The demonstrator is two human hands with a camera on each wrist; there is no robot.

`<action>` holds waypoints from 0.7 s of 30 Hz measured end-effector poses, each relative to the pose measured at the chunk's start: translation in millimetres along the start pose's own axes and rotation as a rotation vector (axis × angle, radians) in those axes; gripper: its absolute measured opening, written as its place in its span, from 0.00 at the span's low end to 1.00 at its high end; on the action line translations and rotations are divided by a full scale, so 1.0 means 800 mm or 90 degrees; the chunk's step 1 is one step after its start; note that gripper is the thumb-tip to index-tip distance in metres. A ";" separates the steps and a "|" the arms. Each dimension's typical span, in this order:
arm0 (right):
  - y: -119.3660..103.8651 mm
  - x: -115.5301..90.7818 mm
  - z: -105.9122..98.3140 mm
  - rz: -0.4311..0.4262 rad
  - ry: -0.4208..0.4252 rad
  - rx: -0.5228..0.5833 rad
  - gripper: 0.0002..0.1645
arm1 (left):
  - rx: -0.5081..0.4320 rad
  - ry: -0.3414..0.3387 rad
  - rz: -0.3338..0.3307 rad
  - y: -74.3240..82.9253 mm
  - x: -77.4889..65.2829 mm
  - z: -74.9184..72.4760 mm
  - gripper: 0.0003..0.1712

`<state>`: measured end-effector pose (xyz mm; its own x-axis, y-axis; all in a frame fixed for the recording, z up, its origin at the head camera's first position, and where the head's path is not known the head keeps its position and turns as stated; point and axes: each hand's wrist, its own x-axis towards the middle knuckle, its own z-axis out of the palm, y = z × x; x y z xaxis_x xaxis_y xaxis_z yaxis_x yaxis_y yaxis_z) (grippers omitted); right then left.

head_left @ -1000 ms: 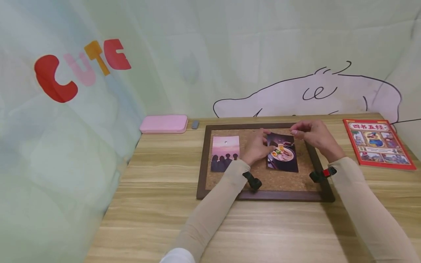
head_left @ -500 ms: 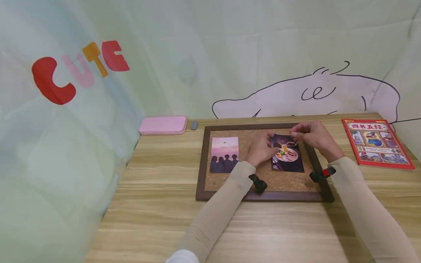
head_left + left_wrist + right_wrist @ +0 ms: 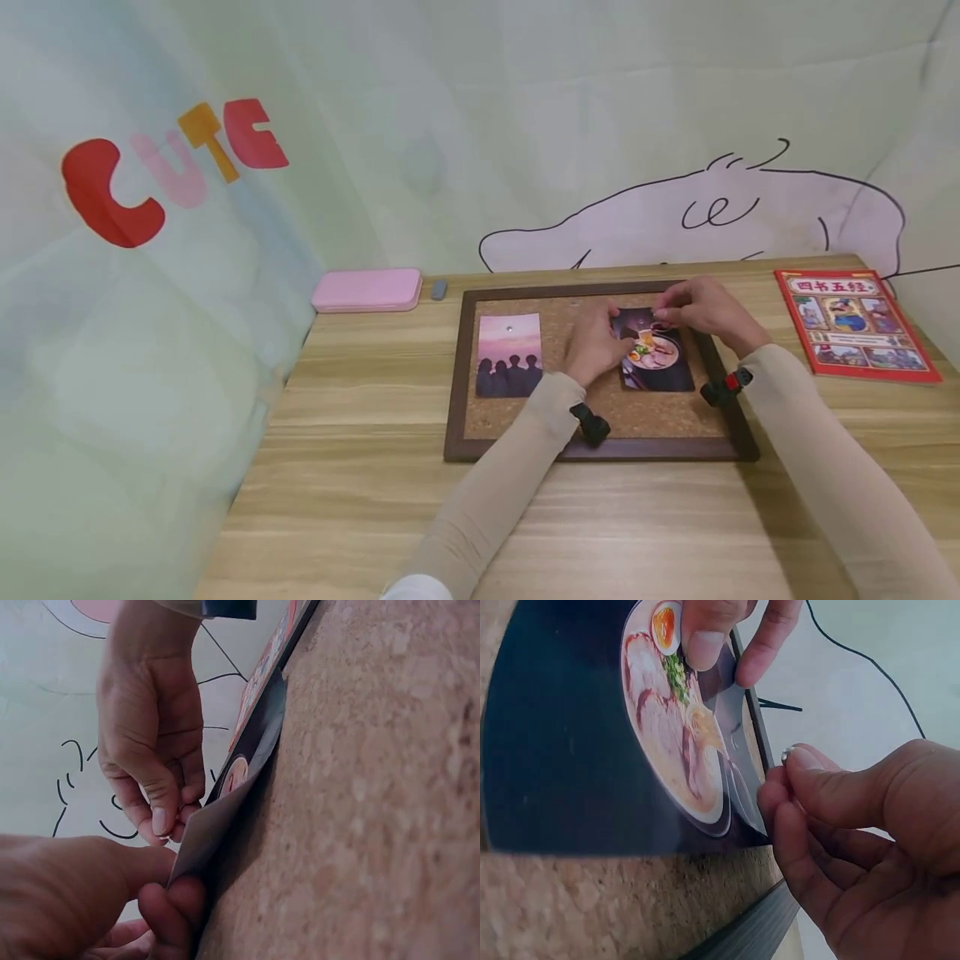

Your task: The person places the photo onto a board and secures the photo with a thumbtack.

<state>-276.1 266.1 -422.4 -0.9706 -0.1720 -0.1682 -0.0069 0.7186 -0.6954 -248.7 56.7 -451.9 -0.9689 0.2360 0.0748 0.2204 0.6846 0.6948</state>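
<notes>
A dark photo of a ramen bowl (image 3: pixel 656 367) lies over the right part of a framed cork board (image 3: pixel 585 417). My left hand (image 3: pixel 595 342) pinches its upper left edge between thumb and fingers, and in the left wrist view that edge is bent up off the cork. Close above the photo's top edge, my right hand (image 3: pixel 701 310) pinches a small silvery thumbtack (image 3: pixel 786 754) between thumb and forefinger. A pink sunset photo (image 3: pixel 510 354) with silhouetted figures sits on the board's left, a shiny tack (image 3: pixel 510 328) near its top.
The board rests on a wooden table (image 3: pixel 360 417). Behind it to the left are a pink pencil case (image 3: pixel 367 289) and a small grey block (image 3: pixel 439 289). A red book (image 3: pixel 855 323) lies at the right. A printed cloth (image 3: pixel 420 125) hangs along the back.
The left hand has shifted the ramen photo slightly to the right on the board. The right hand stays pinched near the photo's top edge and has come a little lower over it.
</notes>
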 end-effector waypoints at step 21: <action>-0.005 0.021 0.020 -0.029 -0.014 -0.018 0.11 | 0.005 -0.006 -0.010 -0.001 -0.002 0.004 0.27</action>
<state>-288.5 249.7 -433.9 -0.9636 -0.2196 -0.1523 -0.0582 0.7287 -0.6824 -247.0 58.2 -454.5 -0.9712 0.2312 0.0574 0.2058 0.6933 0.6906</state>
